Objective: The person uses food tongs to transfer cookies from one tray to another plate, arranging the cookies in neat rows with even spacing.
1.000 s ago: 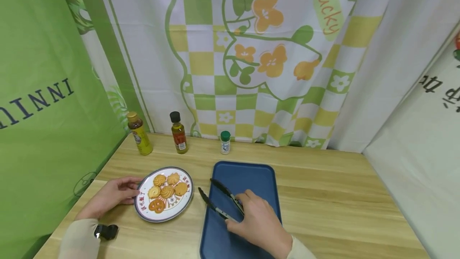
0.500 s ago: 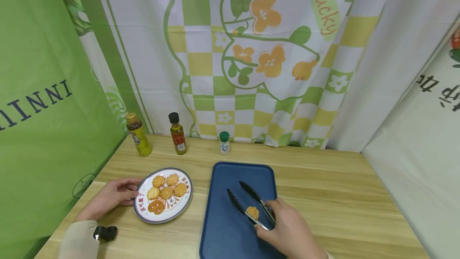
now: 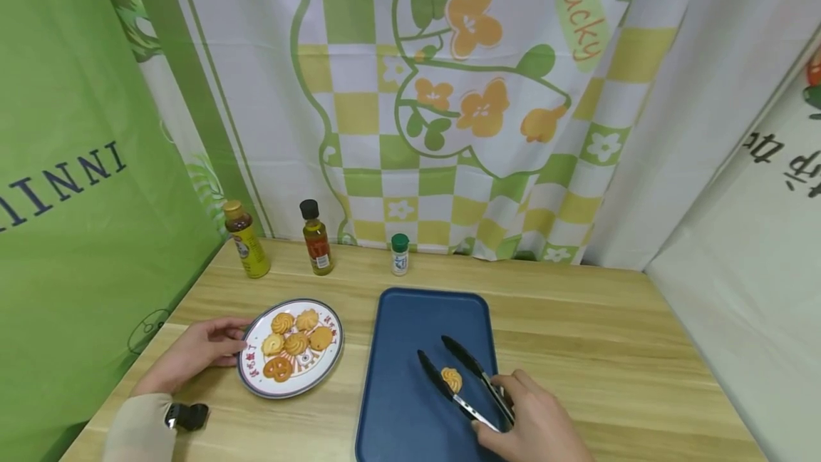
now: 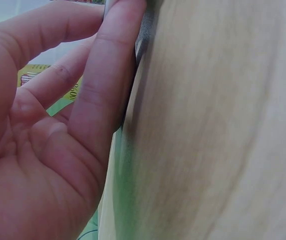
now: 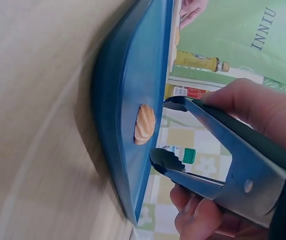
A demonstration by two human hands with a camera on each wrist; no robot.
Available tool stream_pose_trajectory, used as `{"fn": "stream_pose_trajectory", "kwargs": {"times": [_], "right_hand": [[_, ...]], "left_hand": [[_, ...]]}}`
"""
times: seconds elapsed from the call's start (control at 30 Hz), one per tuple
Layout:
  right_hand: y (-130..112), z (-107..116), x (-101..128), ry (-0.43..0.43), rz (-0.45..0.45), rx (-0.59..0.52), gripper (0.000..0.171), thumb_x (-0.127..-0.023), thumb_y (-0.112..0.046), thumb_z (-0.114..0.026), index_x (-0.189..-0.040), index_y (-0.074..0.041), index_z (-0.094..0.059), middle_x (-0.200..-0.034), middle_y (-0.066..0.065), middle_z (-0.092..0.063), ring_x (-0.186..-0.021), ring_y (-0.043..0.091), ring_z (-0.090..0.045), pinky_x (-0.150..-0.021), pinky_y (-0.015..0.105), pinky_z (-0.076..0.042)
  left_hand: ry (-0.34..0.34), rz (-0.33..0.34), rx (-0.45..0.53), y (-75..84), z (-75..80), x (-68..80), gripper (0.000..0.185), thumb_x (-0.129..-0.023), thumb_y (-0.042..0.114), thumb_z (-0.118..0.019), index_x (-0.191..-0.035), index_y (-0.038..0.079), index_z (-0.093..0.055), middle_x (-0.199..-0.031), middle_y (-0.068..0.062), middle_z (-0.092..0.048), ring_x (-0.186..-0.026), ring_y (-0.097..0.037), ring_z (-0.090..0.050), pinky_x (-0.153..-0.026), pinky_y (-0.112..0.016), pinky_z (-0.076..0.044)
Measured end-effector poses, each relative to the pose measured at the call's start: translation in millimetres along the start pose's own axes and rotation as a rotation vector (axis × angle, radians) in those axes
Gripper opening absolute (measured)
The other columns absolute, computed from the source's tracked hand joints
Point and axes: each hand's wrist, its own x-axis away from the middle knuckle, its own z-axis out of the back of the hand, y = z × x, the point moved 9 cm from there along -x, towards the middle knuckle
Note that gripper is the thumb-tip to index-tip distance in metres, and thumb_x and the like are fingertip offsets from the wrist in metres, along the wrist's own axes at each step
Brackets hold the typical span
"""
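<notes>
My left hand [image 3: 195, 356] holds the rim of a round white plate [image 3: 321, 371] with a blue edge, thumb on top and fingers at its side. Several cookies, swirled ones and a pretzel-shaped one [image 3: 278, 369] among them, lie on it. My right hand [image 3: 539, 419] grips metal tongs [image 3: 471, 411] with black tips, spread apart over the blue tray [image 3: 398, 405]. One swirled cookie [image 3: 452, 378] lies on the tray between the arms of the tongs. In the right wrist view the tips stand apart from this cookie [image 5: 145, 124], above the tray.
Along the back of the wooden table [image 3: 577, 348] stand a yellow-labelled bottle [image 3: 251, 252], a black-capped bottle [image 3: 317, 244] and a small green-capped shaker [image 3: 400, 257]. A patterned curtain [image 3: 423, 184] hangs behind them. A green cloth [image 3: 77, 269] hangs on the left.
My right hand has carried the tongs rightward from the tray's left edge to over the tray, then drawn back toward me. A cookie has come into view on the tray. My left hand stays put.
</notes>
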Motion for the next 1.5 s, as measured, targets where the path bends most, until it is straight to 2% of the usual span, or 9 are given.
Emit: {"fn": "stream_pose_trajectory", "kwargs": {"times": [0.27, 0.4, 0.67, 0.77, 0.9, 1.0, 1.1, 1.33, 1.5], "right_hand": [[12.5, -1.5, 12.5, -0.01, -0.023, 0.035, 0.068, -0.076, -0.056, -0.095, -0.126, -0.013, -0.08, -0.089, -0.006, -0.056, -0.07, 0.008, -0.046, -0.06, 0.026, -0.041], [19.0, -7.5, 17.8, -0.018, -0.032, 0.072, 0.068, -0.076, -0.058, -0.095, -0.125, -0.014, -0.08, -0.091, -0.007, -0.058, -0.072, 0.008, -0.047, -0.06, 0.027, -0.042], [29.4, -15.3, 29.9, 0.023, -0.005, 0.14, 0.073, -0.077, -0.069, -0.09, -0.126, -0.017, -0.079, -0.092, -0.011, -0.057, -0.067, 0.003, -0.042, -0.057, 0.021, -0.041], [34.2, -14.8, 34.7, 0.071, 0.007, 0.168, 0.074, -0.074, -0.072, -0.09, -0.125, -0.021, -0.079, -0.095, -0.013, -0.058, -0.069, 0.001, -0.043, -0.057, 0.022, -0.042], [32.3, -9.4, 43.8, 0.213, 0.096, 0.208, 0.074, -0.067, -0.072, -0.093, -0.117, -0.02, -0.08, -0.095, -0.013, -0.061, -0.07, -0.004, -0.043, -0.056, 0.02, -0.044], [30.6, -7.6, 48.8, 0.278, 0.133, 0.217, 0.072, -0.066, -0.071, -0.094, -0.113, -0.019, -0.081, -0.093, -0.013, -0.061, -0.071, -0.006, -0.043, -0.055, 0.018, -0.044], [32.4, -10.0, 49.1, 0.256, 0.105, 0.216, 0.073, -0.066, -0.072, -0.094, -0.115, -0.02, -0.081, -0.094, -0.014, -0.061, -0.072, -0.006, -0.045, -0.055, 0.018, -0.044], [38.5, -17.7, 41.9, 0.108, 0.006, 0.214, 0.073, -0.072, -0.077, -0.09, -0.12, -0.023, -0.08, -0.096, -0.015, -0.061, -0.071, -0.004, -0.044, -0.057, 0.019, -0.044], [35.7, -16.9, 40.0, 0.08, -0.005, 0.205, 0.073, -0.073, -0.077, -0.089, -0.123, -0.025, -0.078, -0.098, -0.017, -0.059, -0.072, -0.003, -0.044, -0.057, 0.021, -0.044]], "left_hand": [[0.001, 0.002, 0.004, -0.6, 0.5, -0.8, 0.064, -0.103, 0.005, -0.075, -0.159, -0.014, -0.049, -0.146, -0.035, -0.065, -0.104, -0.012, -0.076, -0.089, -0.032, -0.073], [0.002, 0.001, 0.002, 0.1, 1.0, -0.7, 0.064, -0.103, 0.005, -0.075, -0.159, -0.014, -0.049, -0.145, -0.034, -0.066, -0.103, -0.011, -0.076, -0.089, -0.031, -0.073], [-0.007, -0.002, 0.0, 0.9, 0.5, -0.8, 0.064, -0.105, 0.005, -0.073, -0.159, -0.015, -0.047, -0.147, -0.035, -0.065, -0.104, -0.01, -0.075, -0.089, -0.03, -0.073], [-0.007, -0.002, -0.004, 0.4, 0.6, -1.3, 0.064, -0.105, 0.004, -0.072, -0.16, -0.015, -0.046, -0.147, -0.036, -0.064, -0.104, -0.009, -0.075, -0.089, -0.03, -0.073], [-0.007, -0.009, -0.013, 0.6, 1.1, -1.8, 0.063, -0.106, 0.004, -0.071, -0.16, -0.016, -0.046, -0.148, -0.037, -0.063, -0.104, -0.008, -0.074, -0.088, -0.03, -0.073], [0.0, -0.008, -0.01, 0.9, 1.7, -1.3, 0.063, -0.105, 0.004, -0.072, -0.159, -0.015, -0.047, -0.146, -0.036, -0.065, -0.103, -0.009, -0.075, -0.088, -0.03, -0.073], [-0.002, -0.005, -0.009, 1.4, 1.3, 0.0, 0.063, -0.105, 0.004, -0.073, -0.159, -0.015, -0.047, -0.144, -0.034, -0.066, -0.102, -0.01, -0.075, -0.088, -0.03, -0.073], [-0.002, 0.011, 0.009, 0.2, -0.4, 1.0, 0.066, -0.103, 0.005, -0.075, -0.159, -0.014, -0.048, -0.144, -0.032, -0.067, -0.103, -0.012, -0.075, -0.089, -0.031, -0.073], [-0.002, -0.001, 0.009, -0.3, 0.9, -1.0, 0.065, -0.104, 0.004, -0.074, -0.16, -0.015, -0.047, -0.141, -0.03, -0.068, -0.102, -0.011, -0.075, -0.089, -0.031, -0.073]]}}
